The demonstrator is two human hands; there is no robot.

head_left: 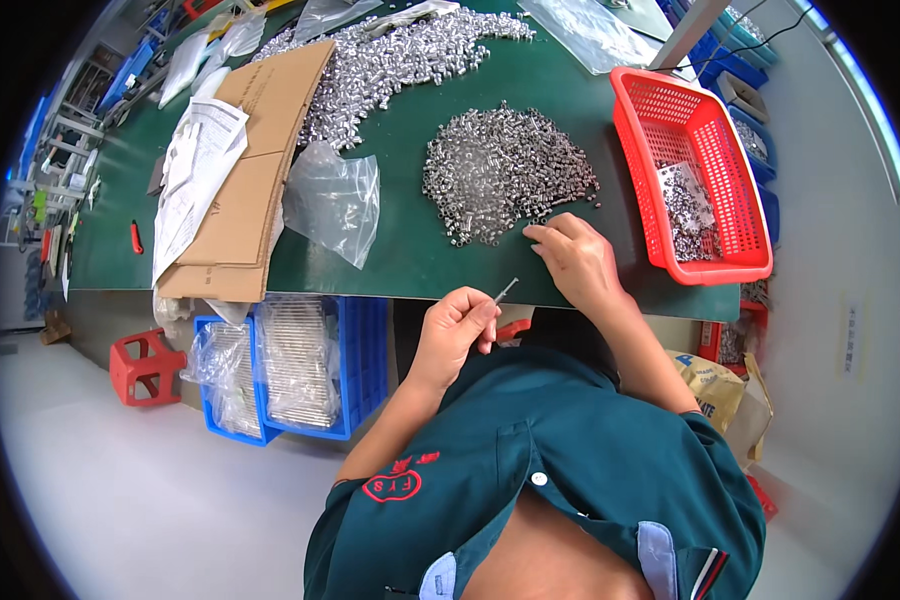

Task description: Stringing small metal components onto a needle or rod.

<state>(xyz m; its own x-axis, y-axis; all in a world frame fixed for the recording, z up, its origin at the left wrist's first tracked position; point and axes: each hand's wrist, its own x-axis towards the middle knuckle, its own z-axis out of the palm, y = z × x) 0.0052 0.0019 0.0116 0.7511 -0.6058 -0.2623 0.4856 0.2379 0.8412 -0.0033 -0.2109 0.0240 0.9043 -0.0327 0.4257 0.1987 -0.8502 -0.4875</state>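
A dark green work shirt (570, 470) fills the lower frame, nearest the lens; both forearms rise from it toward the near edge of the green table (410, 250).

A thin metal pin (506, 290) is pinched in the left hand (457, 325), fingers closed on its lower end, tip angled up and to the right, just off the table's near edge. The right hand (575, 255) is laid on the surface near that edge, fingers curled and touching the near rim of the pile of small metal parts (505, 185); whether a part is gripped can't be told.

Risks, as judged: the pin is held over the gap betw. table and lap, so a loosened pinch would prob. send it to the floor. Parts at the pile's near rim could be swept off the edge by the right hand. The red basket (695, 170) sits at the right edge w/ one corner overhanging; a knock could tip it.

The pin lies just below and left of the right hand, apart from it.
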